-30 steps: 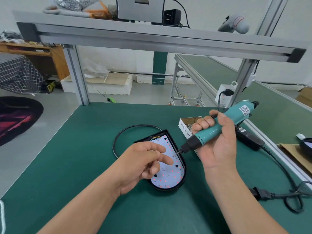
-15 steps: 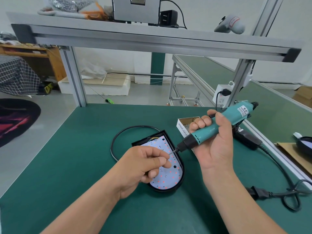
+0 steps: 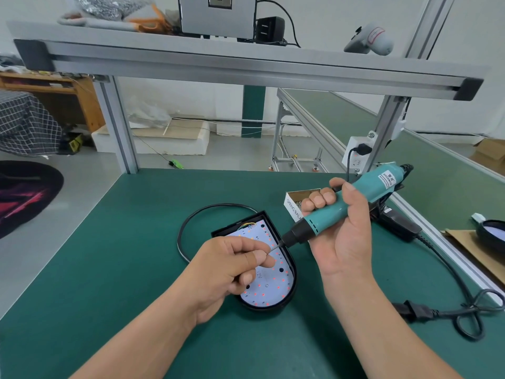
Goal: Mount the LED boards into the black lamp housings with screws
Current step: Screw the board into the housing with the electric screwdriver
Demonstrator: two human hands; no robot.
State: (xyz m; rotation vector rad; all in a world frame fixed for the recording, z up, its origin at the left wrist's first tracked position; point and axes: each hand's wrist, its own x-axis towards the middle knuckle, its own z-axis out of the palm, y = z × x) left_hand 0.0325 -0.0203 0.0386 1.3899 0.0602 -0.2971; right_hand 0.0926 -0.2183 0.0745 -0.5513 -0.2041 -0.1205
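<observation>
Above housing (image 3: 294,283) rim, left hand (image 3: 226,272) pinching screwdriver (image 3: 328,220)

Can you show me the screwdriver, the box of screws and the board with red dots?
screwdriver (image 3: 319,224): head view, teal barrel near the black tip.
box of screws (image 3: 291,207): head view, white side wall.
board with red dots (image 3: 273,291): head view, bare lower part.

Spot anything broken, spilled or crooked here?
Nothing stands out. The LED board sits flat in the black housing, the screw box is unspilled, the right hand grips the screwdriver, the left hand pinches its bit.
</observation>
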